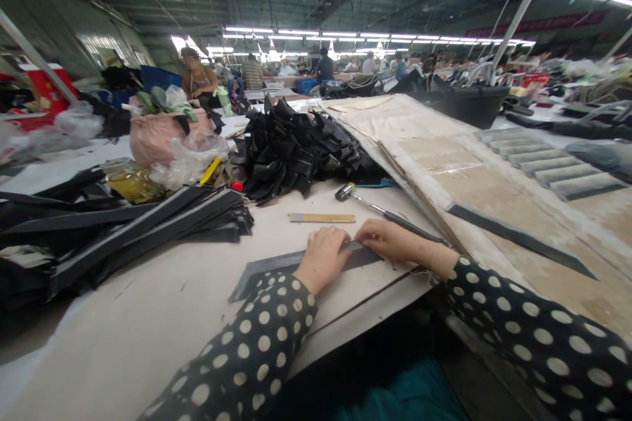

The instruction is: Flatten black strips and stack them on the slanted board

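Note:
A long dark strip [269, 268] lies flat on the white table [148, 316] right in front of me. My left hand [322, 256] rests on its middle, fingers curled and pressing it down. My right hand [392, 240] touches the strip's right end, fingers bent together on its edge. Both arms wear black sleeves with white dots. A small hammer [380, 209] lies just behind my right hand, and a wooden ruler [322, 218] lies behind my left hand.
A stack of long dark strips [148, 230] covers the left of the table. A heap of folded black pieces [296, 148] sits behind the ruler. Glue-stained boards [494, 191] with one dark strip on them stretch to the right. Other people work far behind.

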The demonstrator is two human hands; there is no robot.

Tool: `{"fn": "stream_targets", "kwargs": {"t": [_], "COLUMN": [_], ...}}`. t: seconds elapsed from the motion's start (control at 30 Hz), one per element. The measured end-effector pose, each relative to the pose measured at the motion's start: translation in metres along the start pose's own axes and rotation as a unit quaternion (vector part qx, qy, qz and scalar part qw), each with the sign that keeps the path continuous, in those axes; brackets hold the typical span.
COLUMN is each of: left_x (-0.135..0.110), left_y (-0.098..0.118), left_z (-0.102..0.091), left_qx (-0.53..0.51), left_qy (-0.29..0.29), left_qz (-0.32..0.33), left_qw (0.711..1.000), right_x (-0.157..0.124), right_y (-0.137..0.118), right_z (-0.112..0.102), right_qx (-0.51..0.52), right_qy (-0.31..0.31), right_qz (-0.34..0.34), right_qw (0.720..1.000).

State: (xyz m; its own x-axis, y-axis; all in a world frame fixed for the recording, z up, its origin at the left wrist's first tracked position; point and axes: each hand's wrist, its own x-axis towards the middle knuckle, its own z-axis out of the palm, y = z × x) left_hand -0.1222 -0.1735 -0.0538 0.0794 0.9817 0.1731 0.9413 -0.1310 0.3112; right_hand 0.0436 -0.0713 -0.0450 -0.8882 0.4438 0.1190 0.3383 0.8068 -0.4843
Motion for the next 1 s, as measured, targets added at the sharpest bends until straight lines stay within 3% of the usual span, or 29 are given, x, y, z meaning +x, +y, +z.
{"fn": "stream_targets", "kwargs": {"t": [0.27,0.43,0.53,0.73,1.0], "left_x": [-0.004,-0.008,-0.011,-0.013,-0.023], "left_y": [0.004,0.008,0.009,0.007,-0.002], "left_z": [-0.002,-0.007,-0.007,-0.003,-0.010], "left_qx": [0.060,0.121,0.123,0.111,0.094], "left_qy": [0.005,0.003,0.011,0.024,0.005], "left_qz": [0.054,0.102,0.104,0.088,0.078], "left_qw": [0.997,0.987,0.987,0.990,0.992], "right_x": [-0.004,-0.005,-0.004,-0.007,-0.007], "right_y": [-0.005,-0.014,-0.017,-0.016,-0.024], "right_z": [0.002,0.009,0.008,0.008,0.017], "right_qx": [-0.145,-0.256,-0.233,-0.126,-0.237], "right_qy": [-0.034,-0.061,-0.063,0.005,-0.011], "right_qz": [-0.100,-0.098,-0.068,0.006,-0.035], "right_qw": [0.984,0.960,0.968,0.992,0.971]}}
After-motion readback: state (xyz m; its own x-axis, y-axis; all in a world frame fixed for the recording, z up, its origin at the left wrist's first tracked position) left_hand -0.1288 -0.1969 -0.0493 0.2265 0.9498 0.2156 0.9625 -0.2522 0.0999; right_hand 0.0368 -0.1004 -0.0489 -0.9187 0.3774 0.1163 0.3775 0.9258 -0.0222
